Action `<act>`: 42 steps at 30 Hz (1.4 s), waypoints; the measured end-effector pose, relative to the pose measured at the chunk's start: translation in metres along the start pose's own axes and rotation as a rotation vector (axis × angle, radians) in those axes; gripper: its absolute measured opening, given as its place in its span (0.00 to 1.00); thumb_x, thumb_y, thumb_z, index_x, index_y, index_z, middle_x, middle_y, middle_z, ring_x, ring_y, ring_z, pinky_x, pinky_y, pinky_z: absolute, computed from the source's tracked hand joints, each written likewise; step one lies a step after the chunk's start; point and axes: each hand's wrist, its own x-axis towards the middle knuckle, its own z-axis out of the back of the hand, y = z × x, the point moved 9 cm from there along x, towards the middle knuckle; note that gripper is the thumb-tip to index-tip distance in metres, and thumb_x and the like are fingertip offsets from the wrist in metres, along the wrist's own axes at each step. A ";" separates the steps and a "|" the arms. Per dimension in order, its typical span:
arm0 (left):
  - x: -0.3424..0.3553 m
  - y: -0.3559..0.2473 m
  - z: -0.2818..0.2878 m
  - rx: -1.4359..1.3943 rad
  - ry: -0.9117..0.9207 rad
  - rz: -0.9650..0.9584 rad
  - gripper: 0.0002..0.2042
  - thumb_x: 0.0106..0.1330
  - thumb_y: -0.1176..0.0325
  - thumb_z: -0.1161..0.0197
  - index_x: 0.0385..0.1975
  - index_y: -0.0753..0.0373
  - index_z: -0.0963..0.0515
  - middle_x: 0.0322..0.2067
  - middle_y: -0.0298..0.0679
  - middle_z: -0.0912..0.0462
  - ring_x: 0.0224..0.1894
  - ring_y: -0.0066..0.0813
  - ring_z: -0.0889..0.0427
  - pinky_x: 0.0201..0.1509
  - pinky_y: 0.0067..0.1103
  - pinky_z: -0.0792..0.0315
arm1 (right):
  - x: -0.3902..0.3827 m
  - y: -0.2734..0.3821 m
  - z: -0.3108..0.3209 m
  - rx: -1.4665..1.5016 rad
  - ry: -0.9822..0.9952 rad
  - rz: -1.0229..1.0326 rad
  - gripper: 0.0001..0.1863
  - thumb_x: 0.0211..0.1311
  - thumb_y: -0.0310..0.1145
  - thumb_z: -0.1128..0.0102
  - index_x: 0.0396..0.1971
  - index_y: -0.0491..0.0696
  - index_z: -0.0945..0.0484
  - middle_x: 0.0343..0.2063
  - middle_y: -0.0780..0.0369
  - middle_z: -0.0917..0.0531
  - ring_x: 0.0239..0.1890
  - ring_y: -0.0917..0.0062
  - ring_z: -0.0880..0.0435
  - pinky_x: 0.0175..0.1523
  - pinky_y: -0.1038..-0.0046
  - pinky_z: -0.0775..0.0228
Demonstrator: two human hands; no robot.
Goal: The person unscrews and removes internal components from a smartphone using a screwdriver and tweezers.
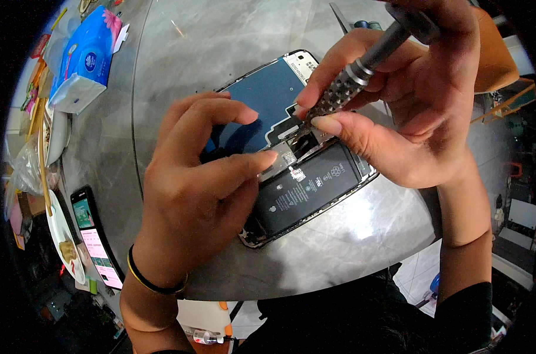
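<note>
Pinching a knurled grey screwdriver point(342, 88) between thumb and fingers, the right hand point(406, 112) hovers over an opened phone point(306, 192) mid-table. The left hand point(203, 159), thumb and fingers parted, has its thumb tip at the phone's silver plate point(284, 157); farther left lies a lit smartphone point(96, 236).

Beneath our left hand point(200, 150) we have an opened phone point(284, 156), lying slanted, its black battery point(312, 190) bare; our right hand point(418, 127) holds a grey, studded screwdriver point(346, 84) tilted down toward it.
</note>
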 end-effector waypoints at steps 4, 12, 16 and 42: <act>0.000 -0.003 0.000 0.015 0.016 0.006 0.12 0.41 0.78 0.32 0.28 0.56 0.16 0.42 0.42 0.22 0.50 0.47 0.24 0.58 0.36 0.31 | 0.000 0.002 0.002 -0.009 -0.019 0.008 0.24 0.54 0.31 0.35 0.48 0.41 0.33 0.35 0.56 0.19 0.35 0.75 0.17 0.38 0.78 0.22; 0.002 -0.004 0.000 0.018 0.026 -0.003 0.13 0.41 0.78 0.32 0.28 0.56 0.16 0.43 0.41 0.22 0.50 0.47 0.25 0.55 0.35 0.30 | -0.003 0.005 0.008 -0.015 -0.053 0.035 0.24 0.54 0.29 0.35 0.49 0.41 0.34 0.35 0.56 0.19 0.35 0.75 0.17 0.37 0.78 0.23; 0.002 -0.004 0.000 0.023 0.034 -0.009 0.13 0.41 0.78 0.32 0.29 0.55 0.16 0.43 0.41 0.22 0.50 0.47 0.25 0.55 0.35 0.30 | -0.004 0.005 0.009 -0.015 -0.064 0.040 0.25 0.54 0.29 0.35 0.50 0.41 0.35 0.34 0.56 0.19 0.34 0.75 0.17 0.37 0.78 0.23; 0.002 0.001 -0.003 -0.042 0.064 0.043 0.15 0.40 0.67 0.25 0.30 0.58 0.18 0.41 0.41 0.22 0.49 0.44 0.25 0.57 0.37 0.32 | 0.015 -0.014 -0.006 0.106 -0.073 -0.038 0.28 0.54 0.25 0.36 0.52 0.42 0.40 0.33 0.55 0.20 0.33 0.75 0.17 0.35 0.78 0.23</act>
